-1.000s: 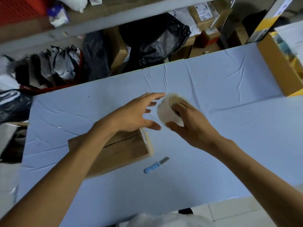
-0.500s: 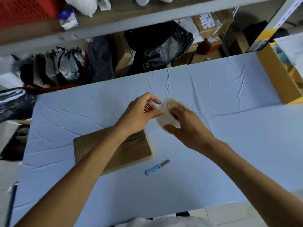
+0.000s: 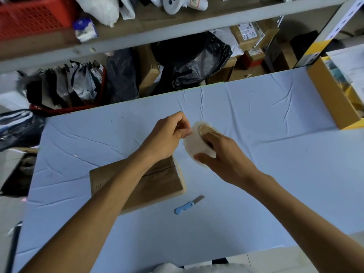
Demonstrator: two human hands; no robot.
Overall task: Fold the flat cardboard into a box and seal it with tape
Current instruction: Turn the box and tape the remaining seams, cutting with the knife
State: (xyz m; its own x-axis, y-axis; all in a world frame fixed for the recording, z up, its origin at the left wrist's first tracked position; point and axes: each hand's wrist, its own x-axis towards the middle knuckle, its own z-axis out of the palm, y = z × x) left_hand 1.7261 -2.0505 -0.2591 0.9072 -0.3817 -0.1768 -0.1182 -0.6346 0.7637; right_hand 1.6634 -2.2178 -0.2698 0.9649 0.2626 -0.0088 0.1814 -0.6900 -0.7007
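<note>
A folded brown cardboard box (image 3: 157,184) lies on the blue-covered table (image 3: 275,154), partly under my left forearm. My right hand (image 3: 222,154) holds a roll of clear tape (image 3: 197,140) above the table, fingers through its core and thumb under it. My left hand (image 3: 167,134) is curled just left of the roll, thumb and forefinger pinched at the roll's edge. Whether a tape end is between those fingers cannot be made out.
A small blue-handled knife (image 3: 188,204) lies on the table right of the box. An open yellow-brown carton (image 3: 332,99) stands at the right edge. Behind the table a shelf (image 3: 137,34) and floor hold black bags, boxes and a red basket.
My left hand has gone from spread fingers to a pinch at the edge of the tape roll. The right hand keeps holding the roll. The view shifted slightly.
</note>
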